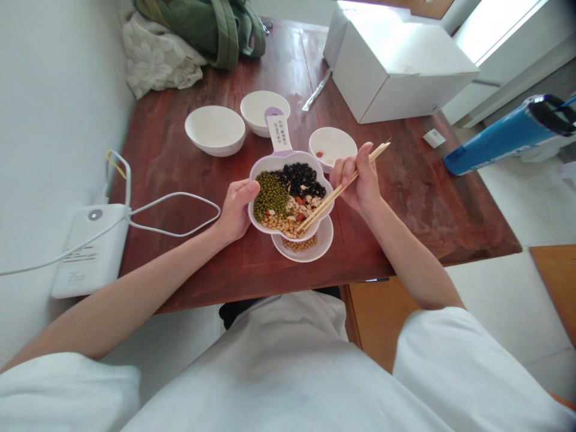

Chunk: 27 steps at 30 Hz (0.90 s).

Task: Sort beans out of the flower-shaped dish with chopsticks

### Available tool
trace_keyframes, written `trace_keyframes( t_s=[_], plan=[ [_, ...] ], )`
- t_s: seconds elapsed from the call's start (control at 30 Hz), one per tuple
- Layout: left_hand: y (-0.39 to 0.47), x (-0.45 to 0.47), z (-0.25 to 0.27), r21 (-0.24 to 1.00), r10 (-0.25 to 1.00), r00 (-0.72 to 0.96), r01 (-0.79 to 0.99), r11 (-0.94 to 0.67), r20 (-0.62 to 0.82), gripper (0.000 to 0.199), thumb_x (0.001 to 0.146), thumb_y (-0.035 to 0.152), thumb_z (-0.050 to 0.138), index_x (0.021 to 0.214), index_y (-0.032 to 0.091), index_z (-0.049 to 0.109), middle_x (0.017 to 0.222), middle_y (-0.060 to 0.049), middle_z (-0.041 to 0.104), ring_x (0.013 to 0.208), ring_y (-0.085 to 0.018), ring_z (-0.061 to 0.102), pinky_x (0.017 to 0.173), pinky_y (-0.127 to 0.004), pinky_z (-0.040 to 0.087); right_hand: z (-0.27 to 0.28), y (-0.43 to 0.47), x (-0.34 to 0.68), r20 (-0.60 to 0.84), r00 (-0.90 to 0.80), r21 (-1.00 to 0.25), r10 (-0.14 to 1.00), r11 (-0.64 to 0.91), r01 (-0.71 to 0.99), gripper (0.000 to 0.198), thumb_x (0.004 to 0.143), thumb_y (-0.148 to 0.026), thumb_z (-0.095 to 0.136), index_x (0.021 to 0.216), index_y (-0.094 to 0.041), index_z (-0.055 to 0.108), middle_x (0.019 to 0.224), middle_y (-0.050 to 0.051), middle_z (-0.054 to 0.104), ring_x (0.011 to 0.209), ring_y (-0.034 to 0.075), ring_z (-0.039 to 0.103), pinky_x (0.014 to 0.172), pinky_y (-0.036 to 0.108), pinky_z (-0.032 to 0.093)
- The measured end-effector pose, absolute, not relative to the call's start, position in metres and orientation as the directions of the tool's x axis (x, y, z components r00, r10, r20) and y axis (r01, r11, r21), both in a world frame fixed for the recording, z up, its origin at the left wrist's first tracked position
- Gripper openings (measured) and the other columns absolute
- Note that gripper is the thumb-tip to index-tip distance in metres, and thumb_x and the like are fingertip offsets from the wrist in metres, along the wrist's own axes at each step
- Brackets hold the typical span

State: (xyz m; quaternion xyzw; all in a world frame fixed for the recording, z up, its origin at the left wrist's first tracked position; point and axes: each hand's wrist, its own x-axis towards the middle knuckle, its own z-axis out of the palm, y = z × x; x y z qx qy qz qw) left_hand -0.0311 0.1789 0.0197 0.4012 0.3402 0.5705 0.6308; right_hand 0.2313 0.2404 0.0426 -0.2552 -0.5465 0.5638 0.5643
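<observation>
A flower-shaped purple-rimmed bowl (pixel 260 167) holds green mung beans, black beans, soybeans and a few red and white beans. My left hand (pixel 234 209) grips its left rim and holds it tilted over a small white bowl (pixel 324 241) with soybeans in it. My right hand (pixel 355 180) holds wooden chopsticks (pixel 339 189), whose tips rest among the soybeans at the bowl's near edge. A labelled handle (pixel 279 131) sticks out from the far side of the mixed bowl.
On the red-brown wooden table (pixel 180 168) stand two empty white bowls (pixel 215 129), (pixel 258 108) and a third one (pixel 335 143) with a few red beans. A white box (pixel 396 66) sits far right, green bag and cloth far left, a white device with cable at left.
</observation>
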Motion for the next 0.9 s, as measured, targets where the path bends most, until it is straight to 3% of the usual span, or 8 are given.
trace_keyframes(
  t_s=[0.1, 0.27, 0.53, 0.9],
  plan=[
    [0.1789, -0.0315, 0.0198, 0.894, 0.991, 0.131, -0.445, 0.044, 0.016, 0.057, 0.075, 0.075, 0.096, 0.083, 0.021, 0.079, 0.092, -0.01, 0.086, 0.11, -0.038, 0.084, 0.099, -0.05, 0.07, 0.0409, 0.241, 0.2302, 0.328, -0.235, -0.903, 0.915, 0.23, -0.362, 0.081, 0.101, -0.086, 0.066, 0.048, -0.027, 0.055, 0.048, -0.002, 0.047, 0.042, 0.011, 0.042, 0.038, 0.027, 0.037],
    [0.1799, -0.032, 0.0189, 0.894, 0.992, 0.129, -0.445, 0.044, 0.016, 0.058, 0.073, 0.076, 0.096, 0.083, 0.021, 0.079, 0.09, -0.009, 0.085, 0.107, -0.037, 0.084, 0.099, -0.049, 0.069, 0.0402, 0.241, 0.2297, 0.279, -0.225, -0.929, 0.934, 0.202, -0.31, 0.081, 0.095, -0.092, 0.067, 0.046, -0.029, 0.054, 0.046, -0.002, 0.048, 0.04, 0.012, 0.037, 0.035, 0.029, 0.031],
    [0.1801, -0.0328, 0.0171, 0.895, 0.99, 0.142, -0.443, 0.045, 0.02, 0.06, 0.075, 0.076, 0.095, 0.086, 0.02, 0.078, 0.093, -0.011, 0.085, 0.11, -0.039, 0.084, 0.099, -0.05, 0.069, 0.0405, 0.2402, 0.2295, 0.298, -0.265, -0.928, 0.917, 0.213, -0.306, 0.083, 0.098, -0.094, 0.062, 0.047, -0.028, 0.055, 0.047, -0.003, 0.048, 0.038, 0.01, 0.037, 0.037, 0.03, 0.036],
    [0.1807, -0.0322, 0.0166, 0.895, 0.991, 0.131, -0.446, 0.029, 0.033, 0.059, 0.076, 0.076, 0.095, 0.087, 0.02, 0.078, 0.096, -0.011, 0.086, 0.109, -0.039, 0.084, 0.099, -0.05, 0.07, 0.0418, 0.2385, 0.2281, 0.258, -0.261, -0.942, 0.93, 0.181, -0.284, 0.087, 0.094, -0.1, 0.057, 0.046, -0.028, 0.054, 0.047, -0.001, 0.048, 0.04, 0.012, 0.037, 0.037, 0.029, 0.033]
  ],
)
